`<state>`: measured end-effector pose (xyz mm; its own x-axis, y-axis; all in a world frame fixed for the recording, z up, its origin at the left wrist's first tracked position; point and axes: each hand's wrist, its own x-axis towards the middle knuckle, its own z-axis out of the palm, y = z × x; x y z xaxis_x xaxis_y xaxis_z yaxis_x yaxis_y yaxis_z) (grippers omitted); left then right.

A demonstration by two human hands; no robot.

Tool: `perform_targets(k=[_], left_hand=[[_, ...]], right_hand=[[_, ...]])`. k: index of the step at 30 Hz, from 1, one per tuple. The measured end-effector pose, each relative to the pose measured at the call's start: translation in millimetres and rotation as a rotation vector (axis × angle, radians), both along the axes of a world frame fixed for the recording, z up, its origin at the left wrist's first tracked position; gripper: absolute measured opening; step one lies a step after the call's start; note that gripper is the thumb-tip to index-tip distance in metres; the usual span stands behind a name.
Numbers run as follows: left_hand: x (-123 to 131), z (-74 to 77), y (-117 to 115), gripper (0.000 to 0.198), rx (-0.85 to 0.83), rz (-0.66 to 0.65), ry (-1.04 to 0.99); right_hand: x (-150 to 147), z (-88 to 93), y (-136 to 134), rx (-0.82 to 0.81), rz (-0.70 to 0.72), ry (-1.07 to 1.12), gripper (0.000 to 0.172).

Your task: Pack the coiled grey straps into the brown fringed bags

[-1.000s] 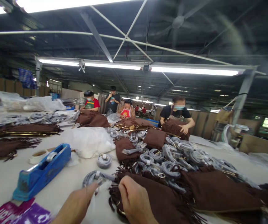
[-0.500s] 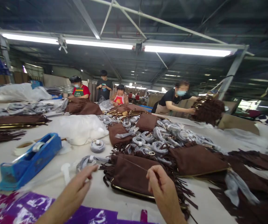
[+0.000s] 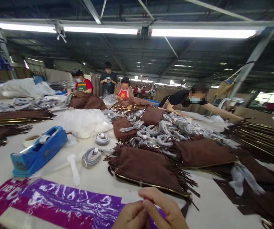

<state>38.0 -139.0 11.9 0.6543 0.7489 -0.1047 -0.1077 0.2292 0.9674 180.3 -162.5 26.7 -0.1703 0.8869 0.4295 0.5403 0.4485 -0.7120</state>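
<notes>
My left hand point(image 3: 130, 217) and my right hand point(image 3: 163, 208) meet at the bottom edge, fingers pinched together around something small I cannot make out. They hover over a purple printed plastic bag point(image 3: 62, 205) lying flat on the white table point(image 3: 3, 159). Just beyond them lies a brown fringed suede bag point(image 3: 148, 168) with a gold zipper along its near edge. A coiled grey strap in a sleeve point(image 3: 91, 156) lies left of that bag.
A blue tape dispenser point(image 3: 38, 151) stands at the left, a white plastic piece point(image 3: 74, 168) beside it. Piles of wrapped straps point(image 3: 165, 132) and more brown bags point(image 3: 205, 152) cover the middle and right. Several people work across the table; one reaches over a stack of bags point(image 3: 258, 140).
My hands drew back from the strap and bag and came together near me. The view tilted down, showing more of the purple bag. The person opposite set a bag down at the right.
</notes>
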Motion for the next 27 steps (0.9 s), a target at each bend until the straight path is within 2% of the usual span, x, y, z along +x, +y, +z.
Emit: perform_targets(k=[3, 5, 6, 8, 9, 10, 12, 13, 15, 19, 22, 24, 27], left_hand=[[-2.7, 12.8, -0.2, 0.042, 0.162, -0.055, 0.164], [-17.6, 17.3, 10.7, 0.016, 0.451, 0.013, 0.328], [-27.5, 17.7, 20.2, 0.015, 0.633, 0.083, 0.422], [-47.4, 15.3, 46.0, 0.047, 0.959, 0.206, 0.627], [-55.5, 12.8, 60.9, 0.05, 1.061, 0.207, 0.73], [-61.7, 9.9, 75.7, 0.045, 1.118, 0.163, 0.807], [-67.6, 4.7, 101.5, 0.022, 1.133, 0.087, 0.888], [-68.0, 3.3, 111.1, 0.019, 1.117, 0.073, 0.898], [-66.4, 3.9, 123.2, 0.027, 1.082, 0.093, 0.887], [-63.4, 16.8, 130.1, 0.023, 1.009, 0.085, 0.843], [-60.9, 25.4, 132.6, 0.02, 0.938, 0.097, 0.853], [-57.4, 24.8, 134.2, 0.02, 0.916, 0.148, 0.872], [-52.1, 14.8, 134.6, 0.023, 0.909, 0.249, 0.875]], right_hand=[[-6.9, 12.3, 7.1, -0.061, 0.067, 0.175, 0.028], [-3.7, 16.9, 13.4, -0.167, 0.011, 0.388, 0.032], [0.0, 18.2, 17.1, -0.25, 0.001, 0.485, 0.034], [8.1, 18.5, 25.0, -0.426, 0.034, 0.58, 0.037], [11.4, 17.3, 28.6, -0.494, 0.064, 0.562, 0.037], [13.4, 15.5, 31.6, -0.532, 0.091, 0.501, 0.036], [14.0, 10.7, 35.9, -0.521, 0.12, 0.311, 0.03], [13.1, 8.6, 37.6, -0.483, 0.121, 0.208, 0.027], [10.1, 6.6, 41.7, -0.375, 0.109, 0.028, 0.024], [4.6, 9.9, 56.2, -0.148, 0.109, -0.166, 0.023], [-1.0, 7.2, 65.3, -0.08, 0.121, -0.324, 0.022], [-5.5, -0.2, 66.4, -0.019, 0.135, -0.429, 0.021], [-9.4, -14.1, 64.5, 0.06, 0.115, -0.534, 0.027]])
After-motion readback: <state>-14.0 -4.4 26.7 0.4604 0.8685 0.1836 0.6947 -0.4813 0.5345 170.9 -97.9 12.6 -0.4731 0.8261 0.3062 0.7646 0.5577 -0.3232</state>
